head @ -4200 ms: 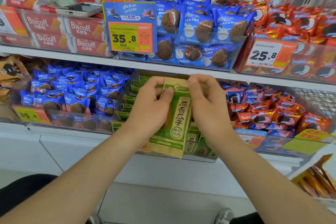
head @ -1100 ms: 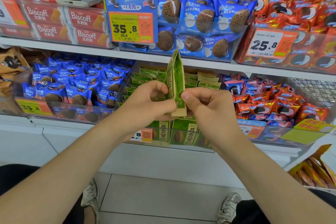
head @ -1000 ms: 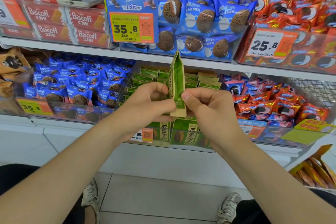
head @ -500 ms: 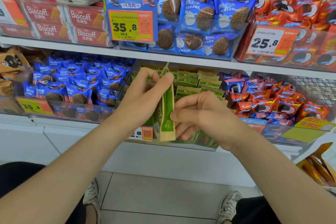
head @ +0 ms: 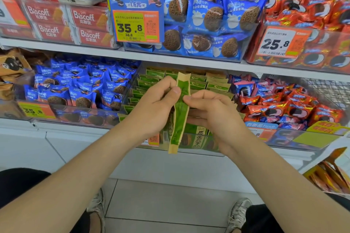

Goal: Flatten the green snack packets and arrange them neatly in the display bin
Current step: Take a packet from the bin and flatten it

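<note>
A green snack packet with tan ends stands on edge, upright, in front of the display bin. My left hand pinches its upper part between thumb and fingers. My right hand touches the packet from the right with its fingertips, fingers curled. Behind the hands, several green packets stand in rows inside the clear bin on the lower shelf. The hands hide the bin's middle.
Blue cookie packets fill the bin to the left, red ones the bin to the right. The upper shelf holds Biscoff boxes, blue cookie packs and price signs. My shoes stand on the tiled floor below.
The packet went from face-on to edge-on between my hands. In the last half second my left thumb slid down from its top edge and my right fingers closed in on it.
</note>
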`<state>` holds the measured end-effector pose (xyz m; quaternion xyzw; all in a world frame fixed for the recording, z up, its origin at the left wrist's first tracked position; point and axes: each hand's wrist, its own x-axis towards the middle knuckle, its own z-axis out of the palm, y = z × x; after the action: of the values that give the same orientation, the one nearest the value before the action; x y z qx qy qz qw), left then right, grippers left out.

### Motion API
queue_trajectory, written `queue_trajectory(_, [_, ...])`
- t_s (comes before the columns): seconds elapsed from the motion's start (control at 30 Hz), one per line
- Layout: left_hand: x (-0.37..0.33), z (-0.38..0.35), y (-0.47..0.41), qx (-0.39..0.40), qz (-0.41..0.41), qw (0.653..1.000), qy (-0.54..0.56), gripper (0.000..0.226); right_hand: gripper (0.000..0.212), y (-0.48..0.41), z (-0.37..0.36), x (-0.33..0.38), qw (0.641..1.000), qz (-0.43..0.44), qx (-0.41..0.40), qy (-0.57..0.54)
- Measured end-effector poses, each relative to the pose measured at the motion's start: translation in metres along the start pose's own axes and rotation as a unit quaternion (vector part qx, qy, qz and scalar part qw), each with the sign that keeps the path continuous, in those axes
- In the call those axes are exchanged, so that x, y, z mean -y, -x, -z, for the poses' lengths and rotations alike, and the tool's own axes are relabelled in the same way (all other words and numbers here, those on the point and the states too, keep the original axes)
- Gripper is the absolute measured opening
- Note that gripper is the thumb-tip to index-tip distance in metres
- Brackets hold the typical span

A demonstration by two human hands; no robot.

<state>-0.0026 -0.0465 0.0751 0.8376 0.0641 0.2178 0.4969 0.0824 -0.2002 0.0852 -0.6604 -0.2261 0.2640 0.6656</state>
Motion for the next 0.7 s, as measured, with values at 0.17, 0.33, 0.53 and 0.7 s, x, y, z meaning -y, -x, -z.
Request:
queue_trajectory(0.17, [0.0,0.017,-0.002,0.074,0.003,0.997,0.011,0.028,0.035,0.001,0.014,0.01,0.995,0.03,0.082,0.052])
queue_trajectory(0.33, [0.0,0.032,0.002,0.191,0.0,0.981,-0.027,0.026,0.038,-0.006,0.031,0.009,0.948,0.151,0.117,0.254])
queue_trajectory(0.53, [-0.001,0.031,0.004,0.205,-0.017,0.978,-0.021,0.02,0.033,-0.019,0.038,-0.001,0.919,0.283,0.048,0.271])
queue_trajectory(0.7, [0.01,0.045,-0.004,0.182,-0.072,0.971,-0.135,0.016,0.026,-0.023,0.043,0.005,0.909,0.302,-0.063,0.28])
